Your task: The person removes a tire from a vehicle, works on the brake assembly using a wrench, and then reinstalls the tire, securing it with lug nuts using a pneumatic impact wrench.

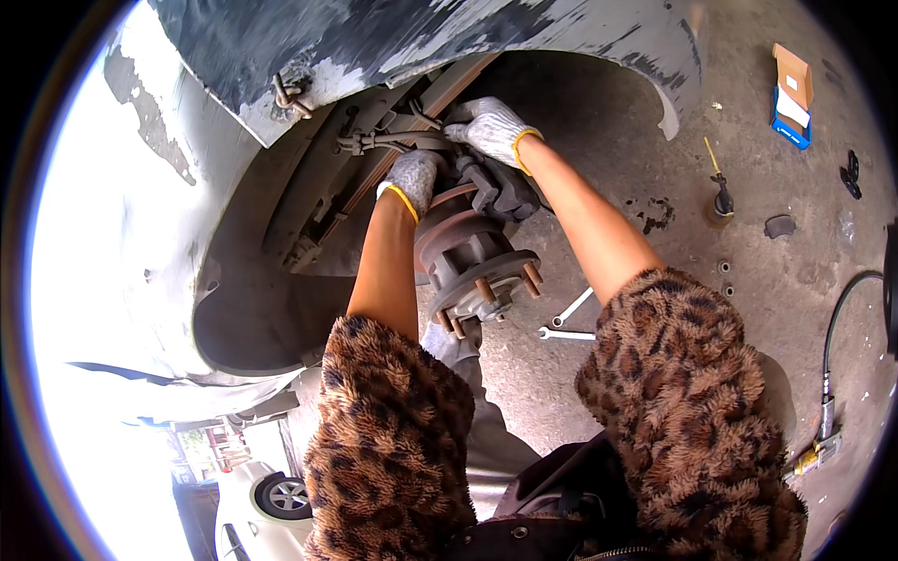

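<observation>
Both my hands wear pale knit gloves with yellow cuffs and reach into a car's wheel arch. My left hand (412, 179) lies against the inner side of the dark brake caliper (505, 193), its fingers hidden behind the parts there. Just above the caliper, my right hand (490, 129) has its fingers curled together near the end of a hose (379, 140); what they hold is too hidden to name. Below the caliper sits a rusty brake disc (453, 227), and in front of it the wheel hub (482, 276) with several bare studs.
The scraped fender (412, 37) arches over my hands. On the concrete floor lie two wrenches (567, 334), two nuts (725, 267), a brake pad (779, 225), a container with a yellow-handled brush (720, 201), an opened blue box (791, 129) and an air hose (831, 327).
</observation>
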### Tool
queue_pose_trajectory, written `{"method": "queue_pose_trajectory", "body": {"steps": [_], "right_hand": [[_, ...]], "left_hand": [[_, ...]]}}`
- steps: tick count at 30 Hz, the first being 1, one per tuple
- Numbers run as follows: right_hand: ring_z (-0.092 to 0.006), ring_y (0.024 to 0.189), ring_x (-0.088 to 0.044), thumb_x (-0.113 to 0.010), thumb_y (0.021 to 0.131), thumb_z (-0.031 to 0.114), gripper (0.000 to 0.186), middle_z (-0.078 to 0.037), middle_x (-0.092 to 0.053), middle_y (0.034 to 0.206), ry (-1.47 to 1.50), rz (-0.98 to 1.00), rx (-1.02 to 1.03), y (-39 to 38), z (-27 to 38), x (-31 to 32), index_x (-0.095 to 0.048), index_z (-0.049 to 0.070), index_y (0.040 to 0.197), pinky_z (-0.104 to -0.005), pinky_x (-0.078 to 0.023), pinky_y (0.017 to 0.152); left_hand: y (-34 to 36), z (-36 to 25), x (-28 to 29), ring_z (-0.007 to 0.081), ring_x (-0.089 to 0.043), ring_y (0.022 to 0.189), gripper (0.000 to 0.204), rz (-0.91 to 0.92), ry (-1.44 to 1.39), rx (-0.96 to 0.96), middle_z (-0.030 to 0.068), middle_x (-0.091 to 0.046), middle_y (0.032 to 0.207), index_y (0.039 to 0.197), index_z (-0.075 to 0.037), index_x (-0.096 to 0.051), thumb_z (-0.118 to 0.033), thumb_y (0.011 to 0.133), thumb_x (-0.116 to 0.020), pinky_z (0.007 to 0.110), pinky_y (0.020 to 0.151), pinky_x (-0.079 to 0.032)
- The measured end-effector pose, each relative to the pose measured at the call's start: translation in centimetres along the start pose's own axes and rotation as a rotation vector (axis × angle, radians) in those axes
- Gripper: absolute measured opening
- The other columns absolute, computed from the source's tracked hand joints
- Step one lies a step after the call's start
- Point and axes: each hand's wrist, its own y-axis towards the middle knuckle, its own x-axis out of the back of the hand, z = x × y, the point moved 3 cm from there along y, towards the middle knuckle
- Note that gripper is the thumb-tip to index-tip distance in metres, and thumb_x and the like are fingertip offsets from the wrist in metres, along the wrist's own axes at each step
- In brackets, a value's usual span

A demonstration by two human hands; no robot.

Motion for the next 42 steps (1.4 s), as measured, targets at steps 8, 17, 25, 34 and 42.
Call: {"method": "queue_pose_trajectory", "body": {"steps": [8,17,25,34,42], "right_hand": [[-0.0318,0.101,-0.06,-0.064,0.081,0.021,0.041,-0.021,-0.062,0.108,-0.258,0.085,0.071,0.9,0.0,-0.6,-0.058,-0.005,0.111,-0.0347,-0.046,0.087],[-0.0365,0.1,-0.057,-0.062,0.079,0.027,0.035,-0.021,-0.061,0.105,-0.198,0.145,0.169,1.0,-0.5,-1.1,-0.062,0.002,0.104,-0.0403,-0.047,0.084],[-0.0305,0.095,-0.06,-0.058,0.082,0.019,0.031,-0.02,-0.063,0.103,-0.168,0.208,0.133,0.1,0.1,-0.1,-0.061,-0.001,0.105,-0.0361,-0.047,0.082],[-0.0326,0.086,-0.062,-0.059,0.08,0.019,0.028,-0.02,-0.065,0.095,-0.128,0.197,0.114,-0.1,-0.8,-0.8,-0.064,0.0,0.1,-0.037,-0.047,0.076],[-0.0272,0.073,-0.063,-0.054,0.086,0.016,0.02,-0.011,-0.067,0.081,0.223,-0.496,-0.003,-6.7,-2.2,-1.0,-0.064,0.005,0.098,-0.0352,-0.05,0.069]], "left_hand": [[-0.1,-0.7,-0.1,0.0198,-0.061,0.087,0.031,-0.257,-1.336,0.653,0.0124,-0.064,0.1,0.11,-0.003,-0.061,-0.024,0.089,-0.051,0.03,0.074,-0.049],[0.7,-2.0,0.6,0.0194,-0.059,0.089,0.037,-0.261,-1.423,0.595,0.0109,-0.062,0.106,0.114,-0.002,-0.058,-0.029,0.09,-0.056,0.03,0.08,-0.048],[1.4,-0.7,-0.5,0.0204,-0.06,0.068,0.029,-0.197,-1.554,0.656,0.0122,-0.065,0.089,0.099,0.002,-0.063,-0.022,0.084,-0.064,0.03,0.061,-0.051],[1.3,-0.1,-0.9,0.0189,-0.059,0.077,0.023,-0.229,-1.384,0.547,0.0097,-0.064,0.093,0.105,-0.001,-0.061,-0.017,0.09,-0.055,0.03,0.074,-0.049],[1.2,-0.8,-0.5,0.0164,-0.058,0.071,0.019,-0.165,-1.242,0.492,0.0066,-0.063,0.084,0.097,0.0,-0.063,-0.016,0.088,-0.059,0.03,0.066,-0.05]]}}
